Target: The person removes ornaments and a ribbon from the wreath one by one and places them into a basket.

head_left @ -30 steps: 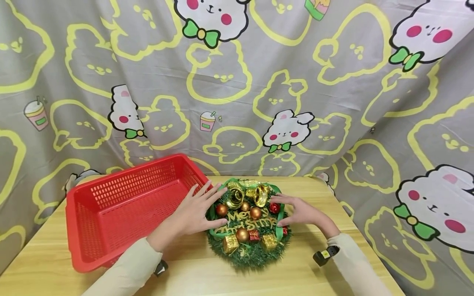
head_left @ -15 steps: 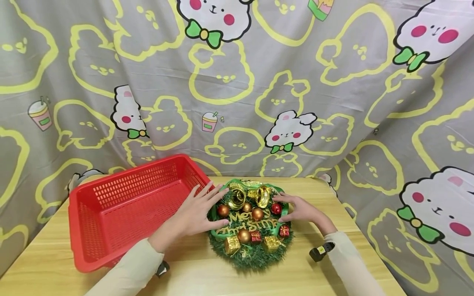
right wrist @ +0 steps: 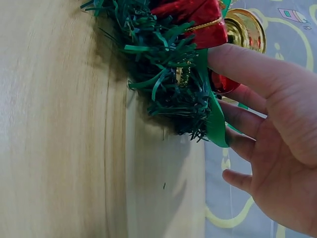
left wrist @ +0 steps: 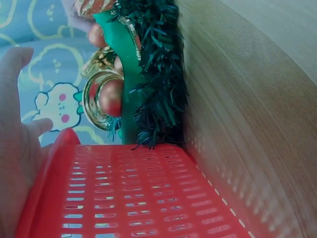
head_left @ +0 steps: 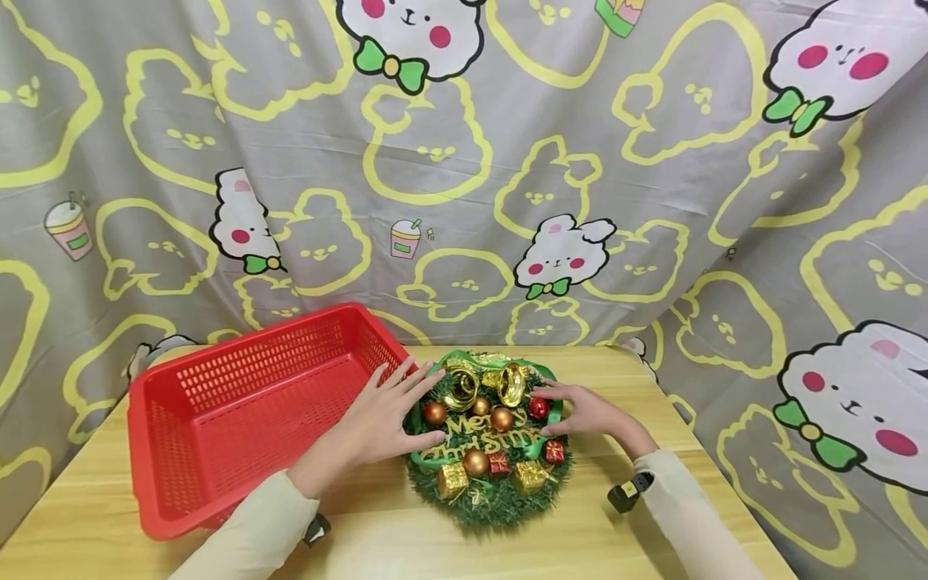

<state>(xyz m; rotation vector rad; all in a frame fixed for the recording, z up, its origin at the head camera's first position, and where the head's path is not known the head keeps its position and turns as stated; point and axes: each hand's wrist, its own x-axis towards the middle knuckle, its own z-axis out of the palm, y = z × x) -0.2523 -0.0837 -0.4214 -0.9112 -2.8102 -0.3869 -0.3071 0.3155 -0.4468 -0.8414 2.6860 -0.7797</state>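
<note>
A round green tinsel Christmas wreath [head_left: 493, 507] lies on the table, with gold bells [head_left: 511, 385], copper-coloured baubles [head_left: 502, 419], small gift boxes [head_left: 453, 479] and gold "Merry Christmas" lettering. My left hand [head_left: 384, 415] spreads its fingers over the wreath's left edge, thumb stretched toward the lettering; it holds nothing. At the opposite edge, my right hand [head_left: 590, 411] reaches in with fingers and thumb apart. In the right wrist view, its fingertips are right at the green ribbon [right wrist: 215, 124], the thumb beside a red gift box [right wrist: 198, 20]. The ribbon partly hides these fingertips.
A red perforated plastic basket [head_left: 145, 451] stands left of the wreath, its near right corner below my left forearm. Wooden table [head_left: 406, 556] surrounds both. A grey curtain [head_left: 449, 274] with cartoon prints hangs behind the table and along its right side.
The green ribbon on the wreath's right side has shifted outward, uncovering the small red gift box there. My right hand has moved only slightly; my left hand keeps its place.
</note>
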